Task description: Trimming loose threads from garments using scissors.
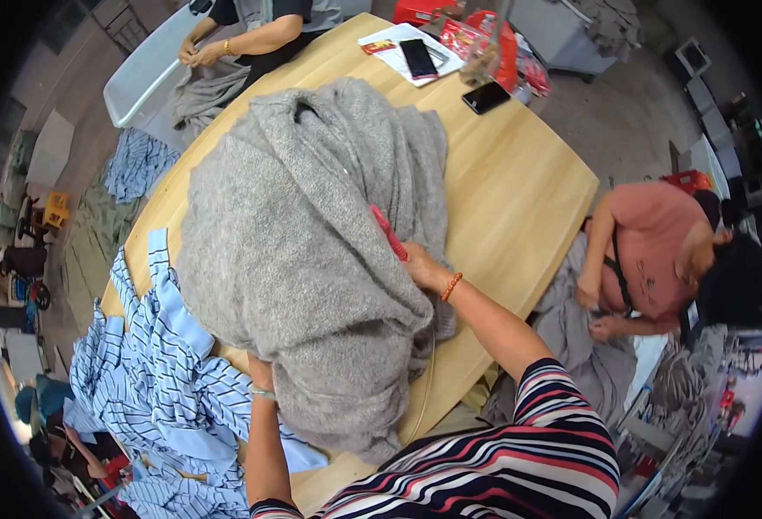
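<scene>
Our right hand (pixel 417 264) grips a red tool (pixel 388 232) on the grey knit garment (pixel 303 242); our left hand (pixel 261 374) is tucked beneath it, fingers hidden.

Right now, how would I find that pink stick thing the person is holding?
Start at the round light wooden table and find the big heap of fuzzy grey knitted fabric in its middle. On the heap's right edge, the right hand holds a slim pink-red tool. It is the only bright, stiff thing on the soft grey.

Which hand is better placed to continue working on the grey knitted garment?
Probably the right hand: it grips the red tool on the grey knitted garment. The left hand is mostly hidden under its edge.
</scene>
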{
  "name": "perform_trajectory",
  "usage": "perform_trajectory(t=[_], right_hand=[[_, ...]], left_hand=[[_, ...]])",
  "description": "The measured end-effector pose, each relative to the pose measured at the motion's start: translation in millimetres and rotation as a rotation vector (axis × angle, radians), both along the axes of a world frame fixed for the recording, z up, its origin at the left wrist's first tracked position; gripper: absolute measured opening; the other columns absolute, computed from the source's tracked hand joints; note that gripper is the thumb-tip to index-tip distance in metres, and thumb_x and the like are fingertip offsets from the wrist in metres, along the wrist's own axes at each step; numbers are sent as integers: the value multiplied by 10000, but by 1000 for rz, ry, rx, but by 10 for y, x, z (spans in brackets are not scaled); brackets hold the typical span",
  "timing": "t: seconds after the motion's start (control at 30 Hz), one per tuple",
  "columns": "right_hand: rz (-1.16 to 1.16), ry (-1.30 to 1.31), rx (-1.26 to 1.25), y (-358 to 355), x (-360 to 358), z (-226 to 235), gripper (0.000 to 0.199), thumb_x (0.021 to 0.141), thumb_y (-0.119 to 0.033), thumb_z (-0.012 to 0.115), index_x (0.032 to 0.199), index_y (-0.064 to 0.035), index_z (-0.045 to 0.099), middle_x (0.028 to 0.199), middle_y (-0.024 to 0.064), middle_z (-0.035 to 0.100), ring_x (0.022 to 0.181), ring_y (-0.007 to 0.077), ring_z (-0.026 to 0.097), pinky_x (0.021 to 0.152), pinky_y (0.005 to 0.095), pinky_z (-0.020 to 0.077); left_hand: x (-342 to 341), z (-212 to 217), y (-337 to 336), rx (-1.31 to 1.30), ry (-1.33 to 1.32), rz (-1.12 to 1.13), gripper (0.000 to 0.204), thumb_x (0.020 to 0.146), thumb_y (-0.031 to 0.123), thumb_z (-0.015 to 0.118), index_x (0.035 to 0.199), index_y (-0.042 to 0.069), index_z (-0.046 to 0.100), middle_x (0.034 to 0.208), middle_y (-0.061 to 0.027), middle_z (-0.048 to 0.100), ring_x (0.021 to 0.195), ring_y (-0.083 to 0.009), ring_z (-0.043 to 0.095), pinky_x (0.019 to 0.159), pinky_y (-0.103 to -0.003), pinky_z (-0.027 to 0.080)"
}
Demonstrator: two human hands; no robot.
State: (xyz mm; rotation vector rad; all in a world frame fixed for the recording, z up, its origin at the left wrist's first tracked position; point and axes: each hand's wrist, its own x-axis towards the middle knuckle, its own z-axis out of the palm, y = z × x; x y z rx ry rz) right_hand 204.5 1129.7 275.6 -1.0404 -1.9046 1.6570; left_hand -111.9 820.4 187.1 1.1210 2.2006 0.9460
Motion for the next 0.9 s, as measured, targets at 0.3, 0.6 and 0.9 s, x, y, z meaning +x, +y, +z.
perform_trajectory(t=[0.3,0.6,0.9], right_hand=[[-296,-14,-167,-388,371,902,348,941,-203,554,1240,-25,571,807,55,638,674,98,596,610,254,500],[116,140,-348,-239,659,1328,419,949,-226,538,1310,-17,500,884,76,665,580,76,584,492,203,480],[-47,59,-207,-120,1369,1202,219,918,-90,547,1099,24,594,963,100,653,708,119,619,612,253,518]], left_hand=[[1248,2647,364,310,276,103,656,778,46,657,1373,18,381,1359,-155,449,1243,-274,440,952,-357,389],[2569,2036,1679,144,322,-360,960,680,147,777,1458,96,218,1353,-256,362,1127,-425,489,914,-480,429],[1864,2719,1953,926,-513,213,329,819,16,488,1129,-10,595,1106,-101,610,1005,-182,584,909,-316,455]])
